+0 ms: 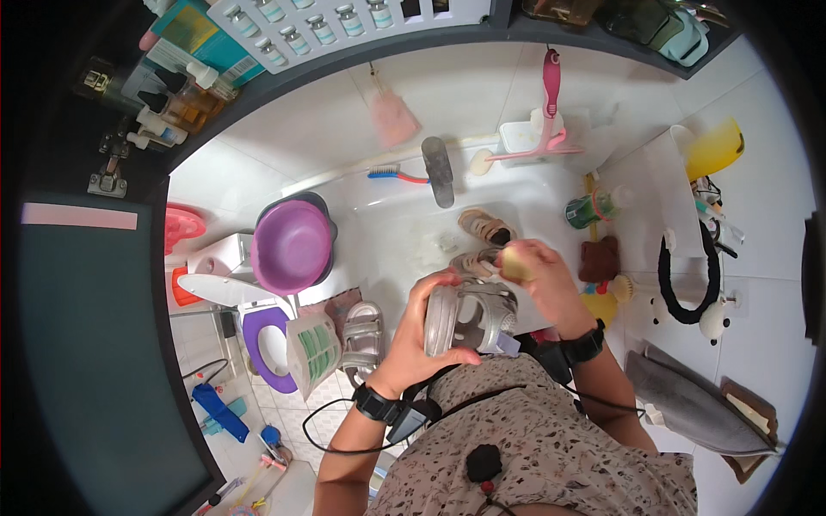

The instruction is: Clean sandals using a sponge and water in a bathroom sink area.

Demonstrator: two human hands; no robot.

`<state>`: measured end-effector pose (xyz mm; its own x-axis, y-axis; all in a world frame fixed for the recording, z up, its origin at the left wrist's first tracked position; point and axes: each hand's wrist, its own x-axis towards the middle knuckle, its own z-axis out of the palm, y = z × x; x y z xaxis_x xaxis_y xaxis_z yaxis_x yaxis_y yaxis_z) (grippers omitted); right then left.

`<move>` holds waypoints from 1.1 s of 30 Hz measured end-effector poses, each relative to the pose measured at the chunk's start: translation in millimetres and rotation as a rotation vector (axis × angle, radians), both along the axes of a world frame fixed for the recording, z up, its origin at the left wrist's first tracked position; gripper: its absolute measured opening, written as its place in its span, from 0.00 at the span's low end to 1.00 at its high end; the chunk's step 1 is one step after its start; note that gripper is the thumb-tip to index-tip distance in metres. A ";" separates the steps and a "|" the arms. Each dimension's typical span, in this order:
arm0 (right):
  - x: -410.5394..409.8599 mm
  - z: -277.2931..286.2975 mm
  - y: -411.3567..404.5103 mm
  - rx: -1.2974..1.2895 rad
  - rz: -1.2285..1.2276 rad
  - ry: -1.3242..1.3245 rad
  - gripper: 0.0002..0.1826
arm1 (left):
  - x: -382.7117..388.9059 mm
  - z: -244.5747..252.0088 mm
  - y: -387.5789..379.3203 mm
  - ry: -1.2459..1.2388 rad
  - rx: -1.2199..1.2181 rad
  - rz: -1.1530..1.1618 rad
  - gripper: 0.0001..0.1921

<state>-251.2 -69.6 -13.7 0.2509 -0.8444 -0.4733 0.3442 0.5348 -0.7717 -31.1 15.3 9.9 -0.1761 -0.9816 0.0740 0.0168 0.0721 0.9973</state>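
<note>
My left hand point(429, 335) grips a silver-grey sandal point(445, 319) by its sole, the sole's edge turned towards the left and the straps to the right. My right hand point(545, 277) is closed around a small yellowish block point(518, 263), perhaps soap or a sponge, a little above the sandal's straps. Past my hands, a beige shoe point(484, 226) lies in the white basin point(400, 226), and a second shoe point(474, 262) is partly hidden by my right hand. Another silver-grey sandal point(362, 335) stands left of my left hand.
A blue-and-red brush point(400, 174) and a dark grey block point(437, 171) lie at the basin's far side. Purple bowls point(292, 246) stand at its left, above a toilet point(270, 348). A green bottle point(584, 209) is at the right. Overhead, an open cabinet point(361, 55) juts out.
</note>
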 end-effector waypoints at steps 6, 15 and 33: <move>-15.8 58.7 27.1 -0.461 0.512 0.588 0.19 | -1.1 0.5 6.3 -0.407 -0.232 0.175 0.57; 7.6 54.9 32.9 0.403 0.380 -0.372 0.17 | -6.1 -0.1 12.0 -0.699 -0.394 0.092 0.46; 30.0 51.5 48.3 -0.316 0.461 0.110 0.10 | -1.6 2.7 -10.8 -0.515 -0.044 0.294 0.55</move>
<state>-221.2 -21.3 37.8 0.5912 -0.7638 -0.2591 0.0387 0.3477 -0.9368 -32.7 4.4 12.7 0.0786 -0.9925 0.0932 -0.4955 0.0422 0.8676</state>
